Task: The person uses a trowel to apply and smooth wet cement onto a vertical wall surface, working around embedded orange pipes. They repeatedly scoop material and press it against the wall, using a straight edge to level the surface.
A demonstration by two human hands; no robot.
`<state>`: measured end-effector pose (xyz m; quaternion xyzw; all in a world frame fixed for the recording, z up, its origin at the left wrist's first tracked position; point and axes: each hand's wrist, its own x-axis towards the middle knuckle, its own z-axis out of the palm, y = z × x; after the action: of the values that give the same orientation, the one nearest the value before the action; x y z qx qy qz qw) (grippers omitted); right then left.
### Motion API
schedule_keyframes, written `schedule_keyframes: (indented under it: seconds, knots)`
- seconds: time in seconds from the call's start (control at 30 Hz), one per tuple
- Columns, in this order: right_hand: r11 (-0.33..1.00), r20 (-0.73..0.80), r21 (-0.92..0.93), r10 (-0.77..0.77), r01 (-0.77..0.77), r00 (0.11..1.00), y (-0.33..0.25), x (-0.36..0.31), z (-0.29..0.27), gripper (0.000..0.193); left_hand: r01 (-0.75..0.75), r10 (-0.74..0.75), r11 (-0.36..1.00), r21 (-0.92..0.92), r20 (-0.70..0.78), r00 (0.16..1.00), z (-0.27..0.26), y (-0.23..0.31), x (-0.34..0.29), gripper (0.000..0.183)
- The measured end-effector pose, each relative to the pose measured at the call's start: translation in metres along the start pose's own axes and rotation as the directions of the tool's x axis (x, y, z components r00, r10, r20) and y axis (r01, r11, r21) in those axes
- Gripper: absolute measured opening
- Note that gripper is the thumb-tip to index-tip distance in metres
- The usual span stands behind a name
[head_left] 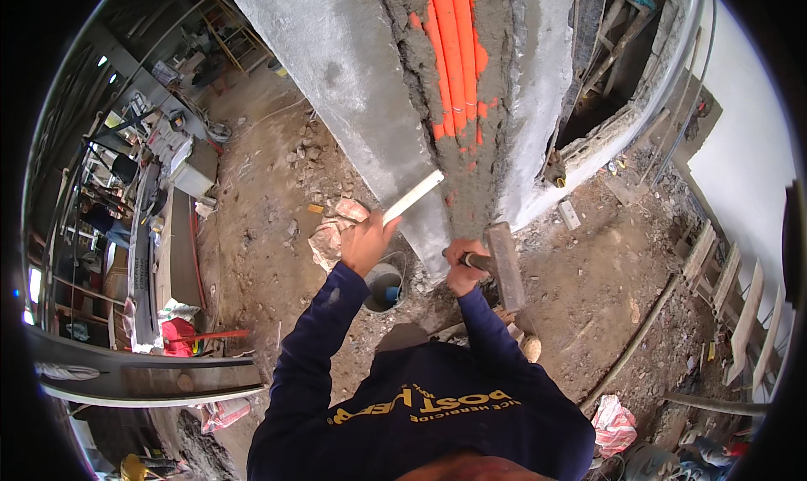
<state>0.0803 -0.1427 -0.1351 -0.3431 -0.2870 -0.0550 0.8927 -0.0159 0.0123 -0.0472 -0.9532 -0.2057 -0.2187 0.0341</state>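
My left hand (365, 241) is closed around one end of a pale, narrow strip (412, 198), whose far end lies close to or on the grey wall face. My right hand (465, 267) grips the dark handle of a plastering float (506, 267); its long grey-brown plate stands edge-on beside my fingers. In front of me rises a grey wall (340, 57) with a rough vertical channel. Orange conduits (454, 48) run down this channel, and wet-looking mortar (475, 178) fills its lower part. Smears of orange show through the mortar.
A round grey bucket (382, 289) with something blue inside stands below my left forearm. Crumpled sacks (328, 239) lie beside it. Wooden slats (740, 313) and a long pole (630, 342) are at right. Rubble covers the dirt floor (261, 170); boards and clutter line the left.
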Motion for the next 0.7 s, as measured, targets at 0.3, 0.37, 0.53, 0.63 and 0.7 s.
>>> schedule_keyframes:
  seconds: [0.3,0.37,0.53,0.63,0.7]
  knots:
    - [0.956,-0.041,-0.270,0.105,-0.112,0.994,0.019,-0.032,-0.023,0.033,-0.026,0.026,0.999,0.024,0.004,1.000,-0.008,-0.001,-0.002,0.034]
    - [0.979,-0.037,-0.106,0.172,-0.175,0.984,0.033,-0.018,-0.025,0.046,-0.036,0.036,0.999,0.024,-0.007,0.999,-0.008,0.003,0.010,0.035]
    - [0.711,0.003,-0.677,0.258,-0.188,0.966,0.036,0.002,-0.020,0.046,0.009,-0.013,0.997,0.075,0.044,0.999,-0.011,0.000,0.002,0.034]
    - [0.734,0.090,-0.679,0.104,-0.015,0.991,0.037,-0.025,-0.039,0.027,0.009,-0.011,0.999,0.031,0.077,0.997,-0.012,-0.004,0.003,0.034]
    - [0.590,0.239,-0.769,-0.092,0.247,0.967,0.074,-0.018,-0.083,0.014,-0.042,0.043,0.999,-0.030,0.041,0.998,-0.004,0.014,0.028,0.034]
